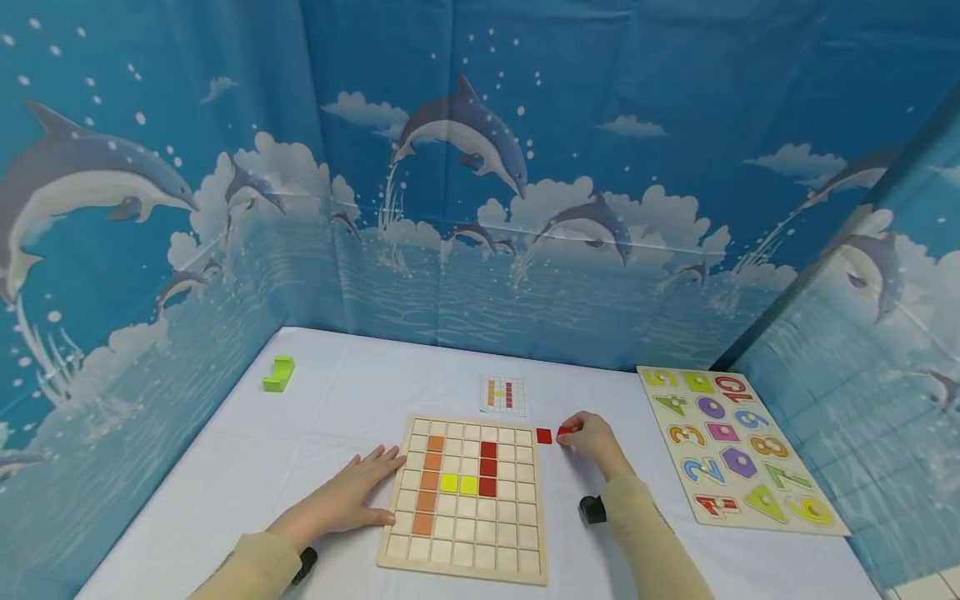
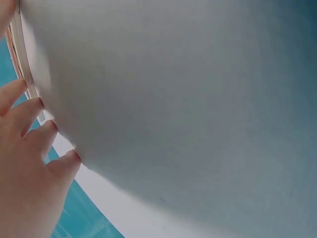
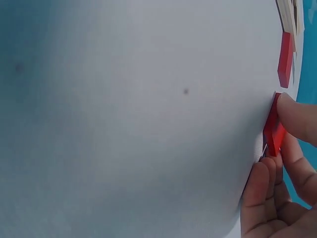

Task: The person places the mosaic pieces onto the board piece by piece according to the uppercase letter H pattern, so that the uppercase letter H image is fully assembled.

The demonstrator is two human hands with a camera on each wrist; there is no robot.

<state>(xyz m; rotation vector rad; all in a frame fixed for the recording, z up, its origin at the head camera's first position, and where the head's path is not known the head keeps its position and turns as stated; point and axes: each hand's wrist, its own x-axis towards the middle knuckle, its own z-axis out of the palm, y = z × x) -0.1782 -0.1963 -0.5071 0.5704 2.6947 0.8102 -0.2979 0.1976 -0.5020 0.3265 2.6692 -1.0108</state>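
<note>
My right hand [image 1: 596, 446] pinches a red square tile [image 1: 564, 432] between thumb and fingers, just over the white cloth; the right wrist view shows the tile [image 3: 273, 126] tilted. Another red tile [image 1: 543, 436] lies flat beside the upper right edge of the wooden grid board [image 1: 465, 531]. On the board, an orange column [image 1: 429, 481] stands at left, two yellow tiles [image 1: 458, 484] at centre, and a shorter red column [image 1: 488, 468] to their right. My left hand [image 1: 337, 498], fingers spread, rests against the board's left edge.
Beyond the board lies a small pattern card [image 1: 504, 396] with a coloured grid. A wooden number-and-shape puzzle [image 1: 742, 454] is at the right, and a green block [image 1: 279, 374] at the far left. Dolphin-print curtains [image 1: 480, 275] surround the table.
</note>
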